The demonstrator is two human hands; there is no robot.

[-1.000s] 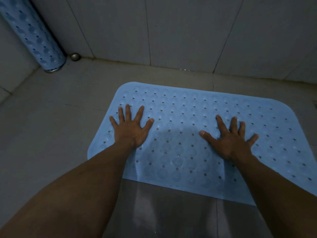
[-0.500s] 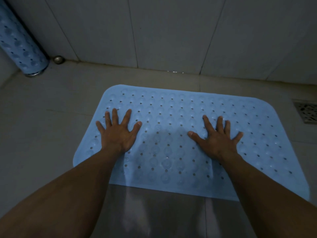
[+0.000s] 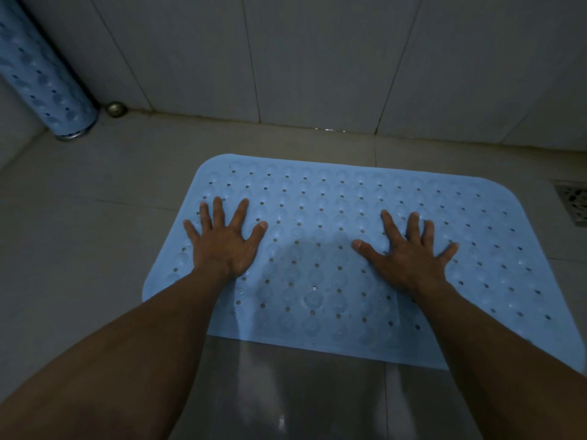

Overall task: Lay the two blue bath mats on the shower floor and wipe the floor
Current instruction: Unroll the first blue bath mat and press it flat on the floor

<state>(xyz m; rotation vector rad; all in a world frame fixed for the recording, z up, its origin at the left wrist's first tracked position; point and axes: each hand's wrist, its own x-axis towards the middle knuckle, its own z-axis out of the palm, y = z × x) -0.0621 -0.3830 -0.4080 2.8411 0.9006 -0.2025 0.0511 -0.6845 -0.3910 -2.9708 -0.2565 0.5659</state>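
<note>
A light blue bath mat (image 3: 320, 223) with rows of small holes lies flat on the tiled shower floor (image 3: 95, 236). My left hand (image 3: 224, 242) presses palm down on the mat's left part, fingers spread. On the right part my right hand (image 3: 405, 252) lies the same way, flat and spread. Neither hand holds anything. A second blue mat (image 3: 41, 77), rolled into a tube, stands leaning in the far left corner against the wall.
Grey tiled walls (image 3: 317, 58) close the far side. A small round metal fitting (image 3: 116, 108) sits at the wall base beside the rolled mat. A floor drain grate (image 3: 573, 201) shows at the right edge. The floor near me looks wet and reflective.
Both hands stay flat on the mat in about the same spots. The view has shifted slightly, so the drain and rolled mat sit differently in frame.
</note>
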